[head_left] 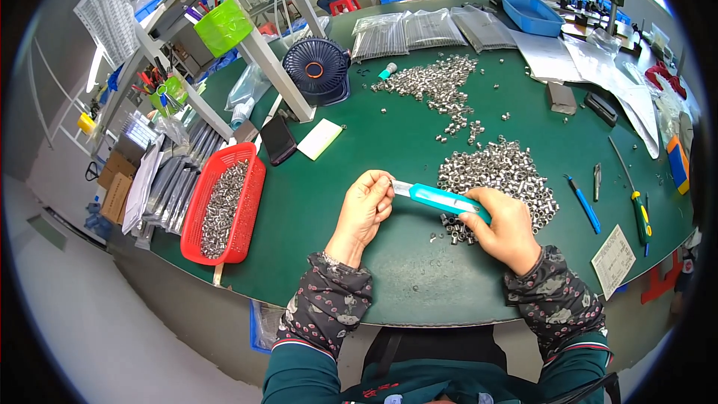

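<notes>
My right hand point(505, 226) is wrapped round the teal handle of a utility knife point(441, 200), its thumb lying along the handle. The knife's pale blade points left, toward my left hand point(364, 207). Thumb and forefinger of that hand are pinched together right at the blade's tip. What they hold is too small and covered to make out. Beneath and beyond the knife lies a heap of small shiny metal rings point(497, 172). A few tiny dark scraps are on the green table point(404, 284) near the heap.
A red basket point(247, 232) of small metal parts stands left. Farther back are a second pile of rings point(430, 82), a fan point(316, 71), bagged tubes point(430, 28) and a blue tray point(531, 15). A blue pen-like tool point(583, 206) and a screwdriver point(641, 217) lie right.
</notes>
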`<state>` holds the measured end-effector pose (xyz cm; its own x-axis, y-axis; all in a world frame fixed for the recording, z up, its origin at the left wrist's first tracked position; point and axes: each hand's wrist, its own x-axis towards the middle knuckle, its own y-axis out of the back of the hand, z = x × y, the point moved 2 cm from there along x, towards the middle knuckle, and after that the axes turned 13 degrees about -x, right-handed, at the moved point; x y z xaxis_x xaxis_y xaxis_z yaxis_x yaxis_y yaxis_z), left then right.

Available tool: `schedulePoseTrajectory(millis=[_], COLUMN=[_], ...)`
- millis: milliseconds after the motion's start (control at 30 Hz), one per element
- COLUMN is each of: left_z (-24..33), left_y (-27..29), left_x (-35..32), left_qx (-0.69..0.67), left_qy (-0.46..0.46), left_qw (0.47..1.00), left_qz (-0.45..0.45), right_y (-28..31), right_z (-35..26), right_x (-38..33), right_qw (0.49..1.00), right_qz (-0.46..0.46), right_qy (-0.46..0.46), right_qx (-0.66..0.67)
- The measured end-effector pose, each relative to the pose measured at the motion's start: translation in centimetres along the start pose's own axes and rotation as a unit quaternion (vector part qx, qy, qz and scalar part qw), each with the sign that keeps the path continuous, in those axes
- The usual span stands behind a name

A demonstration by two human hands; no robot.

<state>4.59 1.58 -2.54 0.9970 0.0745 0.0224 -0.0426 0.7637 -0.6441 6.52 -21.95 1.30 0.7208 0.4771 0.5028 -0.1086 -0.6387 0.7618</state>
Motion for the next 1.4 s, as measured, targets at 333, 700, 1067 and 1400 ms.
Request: schedulePoseTrajectory(millis=[333,700,1067,1400], left_z=[0.3,0.0,-0.7,-3.1], left_y=[-0.3,0.0,-2.3,-5.0], left_x=[0.1,-0.1,-0.3,-0.6], left_qx=[-0.075,-0.042,0.201,0.567], left_qy=[0.008,0.005,0.081,-0.106], left_qw=[0.997,0.999,0.976,0.802], left_qz=[0.013,0.002,0.013,-0.154], right_y=[-0.3,-0.4,0.4,0.4], right_z=[0.5,0.4,1.0,1.0], right_x=[0.1,-0.1,0.6,0.4], right_qw=[0.999,0.995,0.991,0.991], right_qz=[-0.01,-0.071,0.062,0.062], right_qy=[-0.037,-0.051,-0.07,-0.068], right_qx=[0.025,0.039,0.101,0.102])
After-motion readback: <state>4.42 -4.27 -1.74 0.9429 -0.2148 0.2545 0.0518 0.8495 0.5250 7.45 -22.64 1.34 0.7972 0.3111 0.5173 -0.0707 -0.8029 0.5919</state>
